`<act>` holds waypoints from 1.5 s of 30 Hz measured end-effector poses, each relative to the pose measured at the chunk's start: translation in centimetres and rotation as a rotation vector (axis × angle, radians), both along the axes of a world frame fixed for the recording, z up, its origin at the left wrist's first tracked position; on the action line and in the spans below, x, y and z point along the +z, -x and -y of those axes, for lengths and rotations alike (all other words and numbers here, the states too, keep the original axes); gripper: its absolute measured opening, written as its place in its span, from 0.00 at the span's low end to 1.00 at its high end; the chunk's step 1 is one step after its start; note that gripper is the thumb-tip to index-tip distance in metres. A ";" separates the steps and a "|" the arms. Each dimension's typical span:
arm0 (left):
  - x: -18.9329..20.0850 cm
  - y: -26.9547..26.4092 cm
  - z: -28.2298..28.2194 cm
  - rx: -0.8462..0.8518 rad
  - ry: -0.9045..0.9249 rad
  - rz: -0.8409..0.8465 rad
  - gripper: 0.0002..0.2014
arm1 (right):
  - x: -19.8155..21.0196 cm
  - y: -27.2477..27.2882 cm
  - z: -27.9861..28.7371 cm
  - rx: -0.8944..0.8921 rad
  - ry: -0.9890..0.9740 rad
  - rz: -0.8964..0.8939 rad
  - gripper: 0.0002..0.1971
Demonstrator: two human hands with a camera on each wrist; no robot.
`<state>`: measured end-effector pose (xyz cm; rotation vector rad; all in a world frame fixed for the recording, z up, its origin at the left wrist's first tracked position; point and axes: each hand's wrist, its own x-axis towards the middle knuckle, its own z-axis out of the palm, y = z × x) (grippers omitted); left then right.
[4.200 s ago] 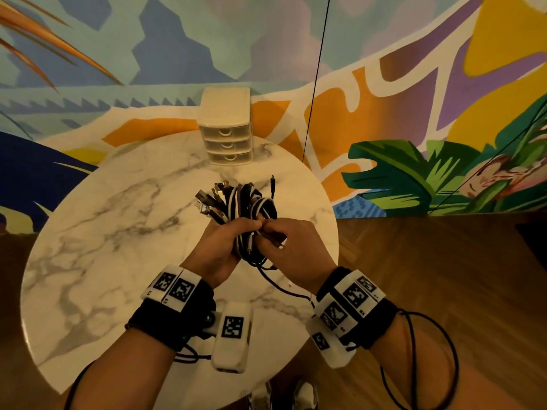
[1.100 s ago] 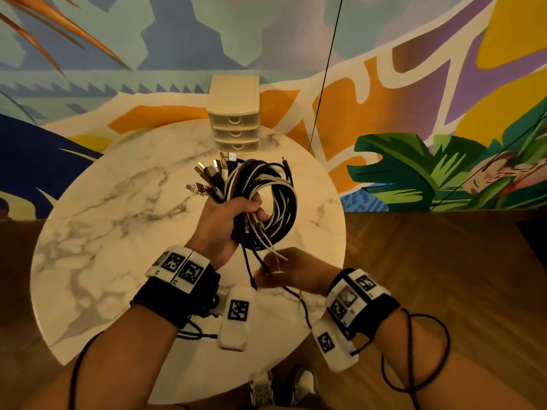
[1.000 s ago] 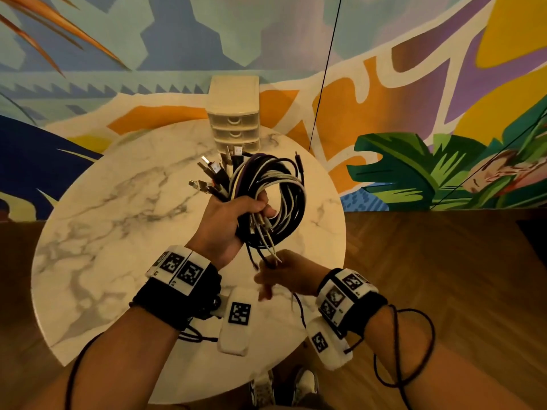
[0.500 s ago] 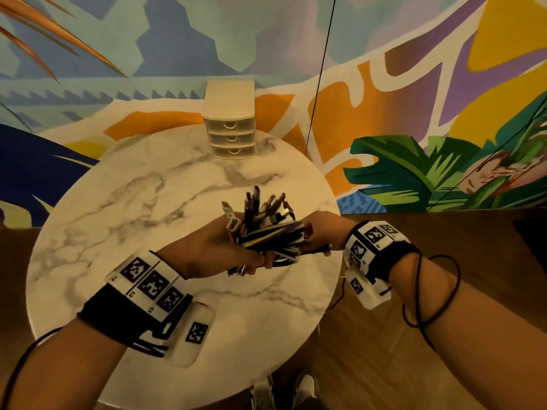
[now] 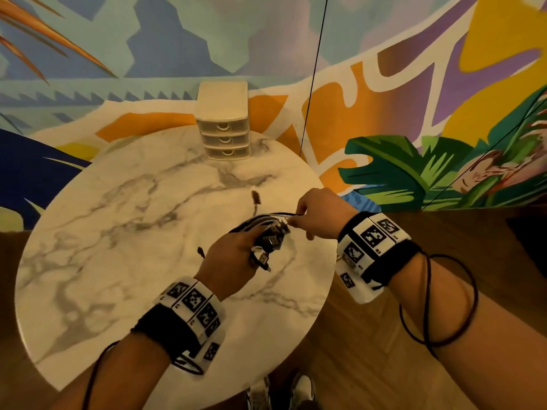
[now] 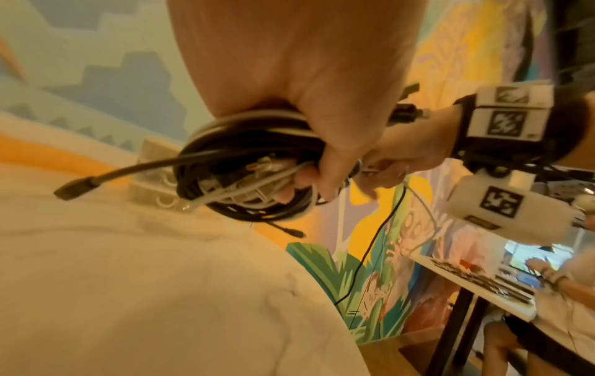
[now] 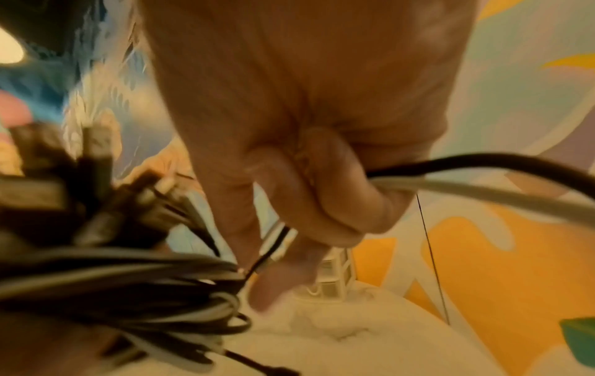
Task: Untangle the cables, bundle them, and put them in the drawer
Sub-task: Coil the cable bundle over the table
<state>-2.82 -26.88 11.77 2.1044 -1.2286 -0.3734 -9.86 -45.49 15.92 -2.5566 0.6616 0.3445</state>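
Note:
A coiled bundle of black and white cables (image 5: 268, 235) hangs just above the round marble table (image 5: 118, 232). My left hand (image 5: 236, 253) grips it round the middle, with the plugs sticking out toward me. In the left wrist view the cable bundle (image 6: 244, 162) is a tight coil in my left hand (image 6: 322, 127), one black plug (image 6: 74, 190) jutting left. My right hand (image 5: 296, 220) holds a black and a white strand (image 5: 284, 215) at the bundle's right side. In the right wrist view its fingers (image 7: 338, 198) curl round both strands (image 7: 467, 178). The small three-drawer unit (image 5: 223, 128) stands shut at the table's far edge.
A thin black cord (image 5: 310, 84) hangs down the painted wall behind the table. Wooden floor (image 5: 370, 365) lies right of the table. A black wire (image 5: 438, 306) loops round my right forearm. Shoes (image 5: 299, 392) show below the table's near edge.
My left hand has turned the bundle over, so the plugs now point toward me instead of up. My right hand has risen a little at the bundle's right side, holding two strands.

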 end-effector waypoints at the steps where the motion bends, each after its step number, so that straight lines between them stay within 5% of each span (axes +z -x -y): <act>1: -0.7 -0.2 0.2 0.068 0.002 -0.072 0.26 | 0.1 0.0 -0.2 -0.016 -0.082 0.037 0.18; 5: -1.7 -0.7 1.0 0.260 0.088 -0.350 0.23 | -0.4 0.0 -1.4 -0.127 -0.310 0.175 0.19; 9: -0.7 -0.1 2.3 0.434 0.192 -0.649 0.03 | -0.8 0.1 -3.5 -0.202 -0.414 0.289 0.19; 17: 1.2 0.5 2.9 0.433 0.429 -0.985 0.05 | -0.4 1.3 -6.3 -0.252 -0.608 0.428 0.22; 22: 2.1 0.4 4.2 0.505 0.477 -1.244 0.23 | -1.3 2.0 -9.1 -0.096 -0.526 0.419 0.21; 24: 2.2 0.0 4.2 0.509 0.506 -1.277 0.21 | -2.2 2.7 -10.2 -0.086 -0.582 0.428 0.20; 28: 2.9 -0.3 3.7 0.439 0.531 -1.274 0.01 | -5.1 3.7 -10.3 -0.114 -0.811 0.393 0.21; 32: 3.6 -1.1 2.8 0.349 0.628 -1.298 0.13 | -8.0 4.4 -8.0 -0.424 -1.113 0.228 0.23; 36: 3.9 -1.1 1.6 0.089 0.472 -1.090 0.11 | -8.8 3.1 -4.2 -0.414 -0.746 0.165 0.23; 38: 3.9 -0.6 1.3 -0.027 0.327 -0.871 0.04 | -7.9 1.9 -2.8 -0.290 -0.584 0.099 0.12; 41: 3.7 -0.5 1.2 -0.149 0.079 -0.617 0.15 | -6.4 0.9 -0.9 -0.256 -0.486 0.006 0.14; 43: 3.8 -0.5 0.9 -0.232 0.003 -0.590 0.13 | -5.3 1.2 0.3 -0.149 -0.345 -0.056 0.12; 45: 3.5 -0.8 0.3 -0.255 -0.017 -0.542 0.20 | -4.2 1.4 1.4 -0.095 -0.322 -0.083 0.20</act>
